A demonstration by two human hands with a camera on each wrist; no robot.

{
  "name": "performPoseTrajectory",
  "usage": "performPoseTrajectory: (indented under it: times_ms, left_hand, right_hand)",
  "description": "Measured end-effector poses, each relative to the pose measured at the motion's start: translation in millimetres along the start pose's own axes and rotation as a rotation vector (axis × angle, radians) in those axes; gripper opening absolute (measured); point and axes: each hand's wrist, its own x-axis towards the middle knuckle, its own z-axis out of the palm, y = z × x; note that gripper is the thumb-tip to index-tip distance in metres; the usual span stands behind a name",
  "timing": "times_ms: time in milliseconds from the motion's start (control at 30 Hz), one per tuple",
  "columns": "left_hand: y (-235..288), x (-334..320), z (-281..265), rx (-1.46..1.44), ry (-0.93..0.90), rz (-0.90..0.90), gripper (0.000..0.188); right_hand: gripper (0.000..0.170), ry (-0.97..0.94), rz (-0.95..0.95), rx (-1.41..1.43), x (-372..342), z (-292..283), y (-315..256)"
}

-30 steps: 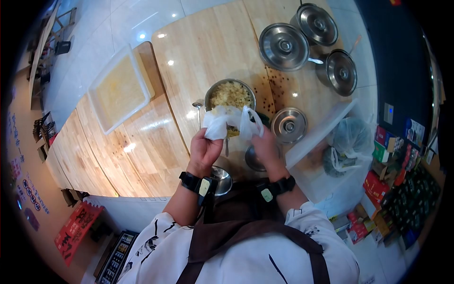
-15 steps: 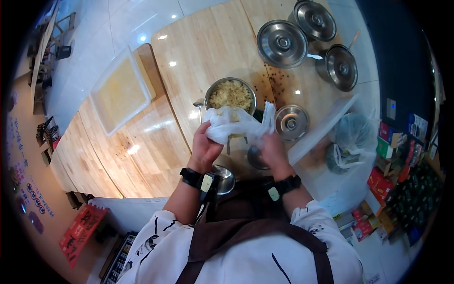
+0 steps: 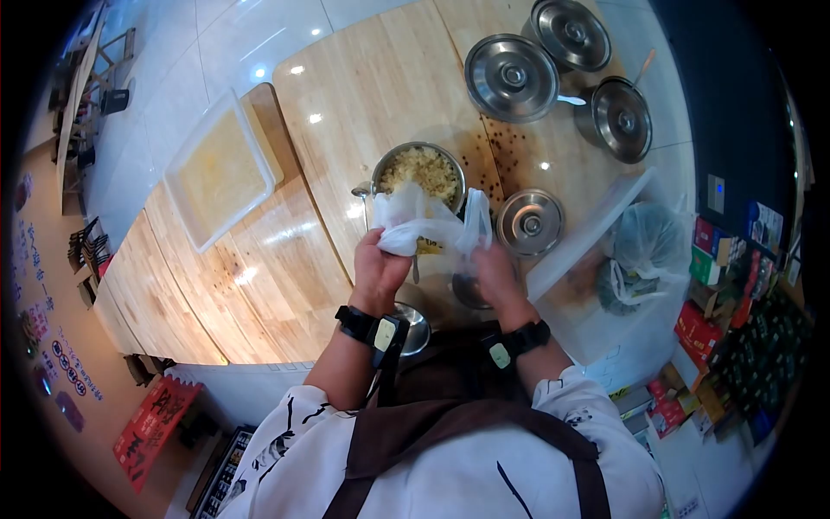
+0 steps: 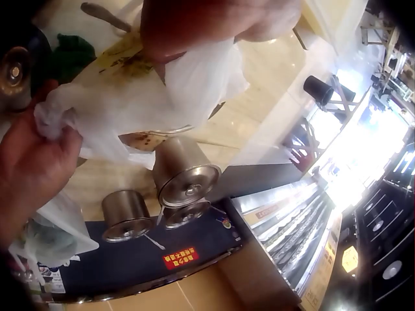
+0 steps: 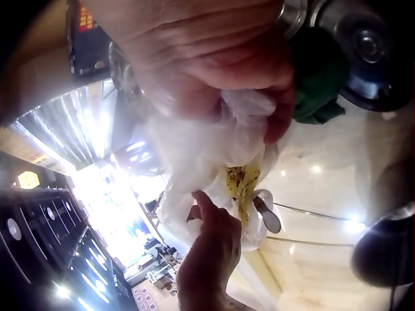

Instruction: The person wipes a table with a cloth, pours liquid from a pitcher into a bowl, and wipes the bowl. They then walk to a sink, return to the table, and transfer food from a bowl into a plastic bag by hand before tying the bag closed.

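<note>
A white plastic bag is stretched between both hands, close to the near rim of a steel pot. Pale yellow chopped food fills that pot. The left hand pinches the bag's left side between thumb and fingers. On the other side, the right hand grips the bunched plastic near an upright loop. In the right wrist view, the right hand curls its fingers round the plastic, and a yellow, dark-specked surface shows past the bag. Part of the pot is hidden behind the bag.
Beside the pot lie a ladle, a steel lid and a green cloth. Lidded pots stand at the far right. A white tray sits left; a clear bin holds bagged goods at right.
The right hand first moved outward, drawing the bag wider, then came slightly back left. The bag's right loop now stands more upright. The left hand keeps its hold on the bag.
</note>
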Motion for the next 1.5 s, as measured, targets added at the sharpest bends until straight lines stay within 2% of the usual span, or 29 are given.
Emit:
performPoseTrajectory:
  times_ms: [67, 133, 167, 233, 267, 400, 467, 600, 667, 700, 767, 900, 967, 1000, 1067, 1167, 1267, 1400, 1467, 1500]
  left_hand:
    - [2, -4, 6, -0.056, -0.018, -0.046, 0.037]
    - [2, -15, 23, -0.036, -0.179, -0.051, 0.038]
    - [1, -13, 21, -0.034, -0.179, -0.052, 0.038]
    - [-3, -9, 17, 0.252, -0.13, -0.026, 0.038]
    - [-6, -9, 14, 0.253, -0.074, 0.002, 0.039]
    - [-8, -11, 8, 0.122, -0.09, -0.042, 0.039]
    - [-7, -9, 2, 0.109, -0.071, -0.067, 0.04]
    - [-3, -5, -9, 0.074, -0.034, -0.048, 0.043]
    - [-2, -8, -10, 0.02, -0.123, -0.087, 0.047]
    - [-2, -9, -9, 0.02, -0.123, -0.086, 0.047]
    - [-3, -11, -7, 0.024, -0.209, -0.074, 0.049]
    - [-6, -17, 2, 0.027, -0.222, -0.059, 0.053]
    - [-8, -15, 1, -0.03, -0.227, -0.082, 0.054]
    - [-7, -16, 0, -0.03, -0.228, -0.083, 0.054]
    - [-6, -18, -2, -0.069, -0.359, -0.119, 0.05]
    - [-6, -14, -2, -0.177, -0.44, -0.119, 0.053]
    - [-8, -15, 7, -0.071, -0.337, -0.046, 0.053]
    - [-12, -15, 15, -0.141, -0.29, -0.019, 0.051]
    - [-8, -4, -2, -0.263, -0.544, -0.113, 0.046]
    - [-6, -6, 2, -0.263, -0.544, -0.113, 0.046]
  right_hand:
    - [0.027, 0.007, 0.025, -0.068, 5, -4, 4]
    - [0.028, -0.003, 0.0, -0.07, 6, -6, 6]
    - [0.028, -0.014, -0.024, -0.072, 6, -6, 8]
    - [0.03, -0.018, -0.023, -0.099, 4, -5, 4]
    - [0.031, -0.023, -0.024, -0.128, 2, -4, 2]
    - [0.031, 0.036, 0.038, -0.149, -8, 2, -9]
    - [0.033, -0.079, -0.209, -0.682, -10, -8, -6]
    - [0.033, -0.193, -0.314, -0.523, 3, -21, 10]
    - [0.033, -0.142, -0.452, -0.738, 1, -20, 6]
    - [0.033, -0.142, -0.453, -0.737, 2, -15, 6]
    - [0.028, -0.077, -0.072, 0.103, 4, -4, 7]
    - [0.026, -0.031, 0.043, -0.001, -3, -1, -3]
    - [0.027, -0.028, -0.083, -0.275, -13, 15, -14]
    - [0.027, -0.028, -0.084, -0.274, -12, 18, -12]
    - [0.03, -0.021, -0.112, -0.323, -8, 18, -5]
    - [0.03, -0.06, -0.087, -0.44, 4, 8, 12]
    - [0.03, -0.048, -0.079, -0.463, 3, 9, 13]
    - [0.03, -0.062, -0.112, -0.489, 5, 6, 15]
    - [0.03, 0.004, -0.098, -0.5, 5, 7, 13]
    - [0.03, 0.004, -0.098, -0.499, 4, 6, 11]
